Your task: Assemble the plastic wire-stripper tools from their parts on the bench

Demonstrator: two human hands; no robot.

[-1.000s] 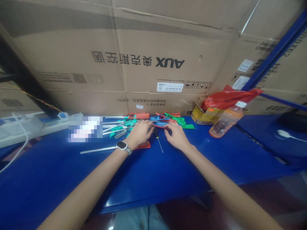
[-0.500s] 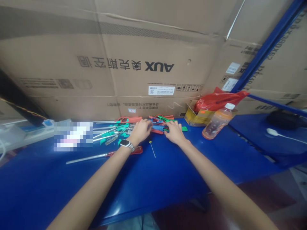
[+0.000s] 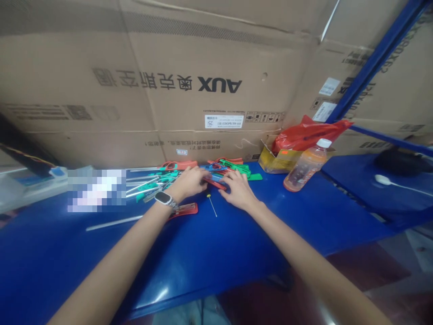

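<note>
A heap of tools with red, green and blue plastic handles and long metal shafts (image 3: 176,176) lies at the back of the blue table (image 3: 216,253). My left hand (image 3: 190,182), with a watch on the wrist, and my right hand (image 3: 237,189) both have curled fingers on a red-handled tool (image 3: 215,183) between them. A small thin screwdriver (image 3: 212,204) lies on the table just in front of the hands. Another red-handled tool with a long shaft (image 3: 184,209) lies under my left wrist.
Large cardboard boxes (image 3: 189,81) wall off the back of the table. A plastic bottle with orange drink (image 3: 306,165), a small yellow box (image 3: 275,161) and a red plastic bag (image 3: 309,133) stand at the back right. A blurred patch (image 3: 96,189) sits left.
Both hands drew back slightly from the heap with the red tool between them. The camera shifted a little to the right and up.
</note>
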